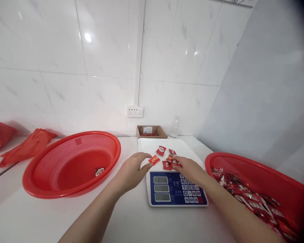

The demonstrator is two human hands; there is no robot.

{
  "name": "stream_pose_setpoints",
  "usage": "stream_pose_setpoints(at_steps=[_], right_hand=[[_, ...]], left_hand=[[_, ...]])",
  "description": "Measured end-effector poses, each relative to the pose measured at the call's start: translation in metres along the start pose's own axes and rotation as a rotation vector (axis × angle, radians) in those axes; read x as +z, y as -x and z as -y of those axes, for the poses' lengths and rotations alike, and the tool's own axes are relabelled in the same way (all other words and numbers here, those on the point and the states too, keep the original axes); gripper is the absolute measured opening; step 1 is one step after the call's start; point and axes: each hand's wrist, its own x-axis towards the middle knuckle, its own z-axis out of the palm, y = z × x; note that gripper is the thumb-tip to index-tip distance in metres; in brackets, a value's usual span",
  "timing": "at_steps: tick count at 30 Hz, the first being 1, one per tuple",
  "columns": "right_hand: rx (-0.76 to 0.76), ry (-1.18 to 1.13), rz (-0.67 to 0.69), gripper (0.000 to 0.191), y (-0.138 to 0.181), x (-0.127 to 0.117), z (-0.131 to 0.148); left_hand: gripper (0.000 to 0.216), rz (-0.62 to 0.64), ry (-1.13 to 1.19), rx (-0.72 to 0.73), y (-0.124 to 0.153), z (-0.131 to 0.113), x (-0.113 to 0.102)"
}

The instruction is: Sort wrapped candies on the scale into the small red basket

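Several small red wrapped packets lie on the white pan of a weighing scale, whose blue panel has number keys and displays. My left hand has thumb and forefinger at the left edge of an orange-red packet, holding it at the pan's left side. My right hand reaches over the pan's front right, fingertips closed on a red packet. Beside it are another red packet and a red packet with a pale round label.
A large red basket on the left holds one small packet. On the right, a red basket contains many packets. Behind the scale stand a cardboard box and a clear container. A red plastic bag lies far left.
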Motion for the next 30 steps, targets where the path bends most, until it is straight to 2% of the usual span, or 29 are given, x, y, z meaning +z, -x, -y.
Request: stream_pose_setpoints(at_steps=[3, 5, 9, 12, 15, 18, 21, 23, 26, 30], right_hand=[[0.003, 0.038, 0.038, 0.038, -0.012, 0.002, 0.002], [0.023, 0.061, 0.057, 0.042, -0.019, 0.000, 0.000], [0.086, 0.108, 0.059, 0.038, -0.038, -0.012, -0.005], [0.064, 0.079, 0.041, 0.031, -0.055, -0.023, 0.006], [-0.037, -0.026, 0.056, 0.033, -0.069, -0.031, 0.039], [-0.203, -0.182, 0.105, 0.040, -0.081, -0.037, 0.086], [-0.375, -0.327, 0.138, 0.058, -0.096, -0.042, 0.131], [-0.442, -0.362, 0.150, 0.063, -0.105, -0.046, 0.149], [-0.471, -0.293, 0.205, 0.060, -0.112, -0.048, 0.154], [-0.448, -0.043, 0.359, 0.045, -0.098, -0.042, 0.128]], left_hand=[[0.034, 0.044, -0.146, 0.052, 0.003, 0.001, -0.005], [0.039, 0.052, -0.299, 0.017, 0.002, 0.008, -0.012], [0.048, 0.027, -0.419, -0.288, -0.001, 0.034, -0.034], [0.052, 0.110, -0.411, -0.403, -0.002, 0.049, -0.043], [0.047, 0.168, -0.447, -0.373, -0.003, 0.051, -0.039], [0.039, 0.179, -0.472, -0.338, -0.004, 0.045, -0.032], [0.035, 0.201, -0.487, -0.310, -0.003, 0.041, -0.029], [0.035, 0.213, -0.493, -0.297, -0.002, 0.041, -0.030], [0.035, 0.224, -0.499, -0.282, 0.000, 0.041, -0.032], [0.032, 0.228, -0.500, -0.265, 0.001, 0.038, -0.032]])
